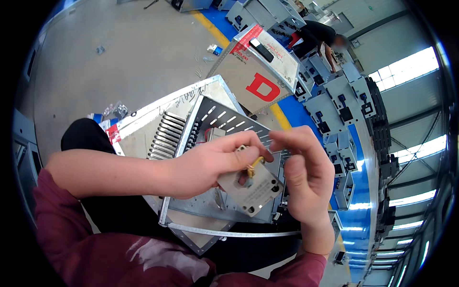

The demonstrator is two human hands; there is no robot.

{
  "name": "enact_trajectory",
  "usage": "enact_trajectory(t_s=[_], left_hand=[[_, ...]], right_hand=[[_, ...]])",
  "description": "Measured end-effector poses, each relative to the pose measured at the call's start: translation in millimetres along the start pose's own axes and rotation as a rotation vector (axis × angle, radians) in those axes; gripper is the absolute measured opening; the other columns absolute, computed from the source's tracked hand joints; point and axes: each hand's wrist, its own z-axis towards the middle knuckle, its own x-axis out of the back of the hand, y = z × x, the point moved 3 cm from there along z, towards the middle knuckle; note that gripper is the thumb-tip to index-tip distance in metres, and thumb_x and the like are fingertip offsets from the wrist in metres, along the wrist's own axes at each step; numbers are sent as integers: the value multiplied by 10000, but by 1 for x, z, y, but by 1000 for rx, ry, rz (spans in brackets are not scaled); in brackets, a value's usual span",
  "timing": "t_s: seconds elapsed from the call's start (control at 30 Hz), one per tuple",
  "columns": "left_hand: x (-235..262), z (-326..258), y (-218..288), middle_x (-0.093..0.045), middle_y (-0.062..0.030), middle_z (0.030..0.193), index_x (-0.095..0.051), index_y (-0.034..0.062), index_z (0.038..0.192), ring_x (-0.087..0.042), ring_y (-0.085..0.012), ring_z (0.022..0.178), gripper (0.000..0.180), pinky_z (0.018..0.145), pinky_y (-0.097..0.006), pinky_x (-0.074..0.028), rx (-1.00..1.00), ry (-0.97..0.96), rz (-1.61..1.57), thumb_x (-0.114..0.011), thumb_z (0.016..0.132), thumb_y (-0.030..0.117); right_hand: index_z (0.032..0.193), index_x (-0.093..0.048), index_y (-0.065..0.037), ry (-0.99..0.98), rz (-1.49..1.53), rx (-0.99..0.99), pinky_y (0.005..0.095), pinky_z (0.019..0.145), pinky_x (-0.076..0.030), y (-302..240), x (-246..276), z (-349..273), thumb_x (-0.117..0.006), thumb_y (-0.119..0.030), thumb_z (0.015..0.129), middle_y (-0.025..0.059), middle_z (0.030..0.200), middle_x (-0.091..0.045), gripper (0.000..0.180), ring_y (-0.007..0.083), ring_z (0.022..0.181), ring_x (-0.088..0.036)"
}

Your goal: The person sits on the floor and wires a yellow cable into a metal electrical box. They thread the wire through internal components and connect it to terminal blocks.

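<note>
My left hand [203, 167] is closed on a flat grey rectangular component [258, 193] with corner holes and fine print on its face. A short yellow wire [258, 161] sticks out near my left thumb and fingertips. Just right of the component, my right hand [308, 184] is raised with fingers bent and thumb apart, and I see nothing between them. Beneath both hands lies an open grey metal box [177, 215] with slotted walls. A row of metal rods [167, 136] stands out from its left side, and another grey part [216, 135] sits inside, partly behind my left hand.
The metal box rests on a worn carton [148, 115]. Beyond it stands a second carton [239, 71] with a black handheld device [261, 49] on top. Plastic bags [117, 110] lie on the floor at left. Several grey cabinets [342, 103] line the right, where another person [318, 36] bends over.
</note>
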Motion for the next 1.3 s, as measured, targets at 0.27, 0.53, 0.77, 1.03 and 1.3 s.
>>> enact_trajectory(t_s=[0.27, 0.53, 0.77, 1.03, 1.3], left_hand=[[13, -10, 17, -631, -150, 1494, -521, 60, 1492, -701, -294, 1404, 465, 1212, -471, -575, -246, -144, -309, -618, 1157, 367], [11, -9, 16, -601, -110, 1424, -553, 86, 1381, -642, -231, 1364, 368, 1195, -441, -526, -238, -214, -190, -555, 1262, 434], [11, -13, 13, -610, -176, 1416, -510, 134, 1423, -744, -366, 1182, 376, 953, -519, -638, -44, -8, -119, -575, 1212, 438], [8, -10, 23, -644, -191, 1622, -484, 77, 1663, -666, -301, 1469, 802, 1229, -469, -528, 17, -46, -243, -331, 1240, 741], [10, -31, 51, -499, -175, 1719, -415, 92, 1763, -652, -313, 1473, 906, 1233, -489, -589, -99, 32, 340, -903, 1002, 149]], right_hand=[[1682, -515, 0, -236, -189, 45, 476, 1176, -546, 10, -8, -13, -719, -26, 1010, 192, 1338, -738, 703, 348, 1271, -720], [1612, -668, 9, -103, -545, 429, 368, 723, -491, 6, -11, -16, -880, -128, 993, 24, 887, -643, 669, 211, 773, -645], [1594, -712, 30, -82, -848, 590, 308, 625, -453, -1, -6, -19, -822, -182, 978, -42, 799, -559, 661, 118, 686, -581], [1585, -707, -5, -81, -711, 493, 355, 575, -528, 21, -7, -12, -863, -202, 964, -5, 769, -637, 670, 168, 657, -686], [1533, -713, -25, -77, -582, 406, 420, 589, -554, 34, -7, -12, -909, -94, 909, 72, 795, -717, 658, 282, 684, -751]])
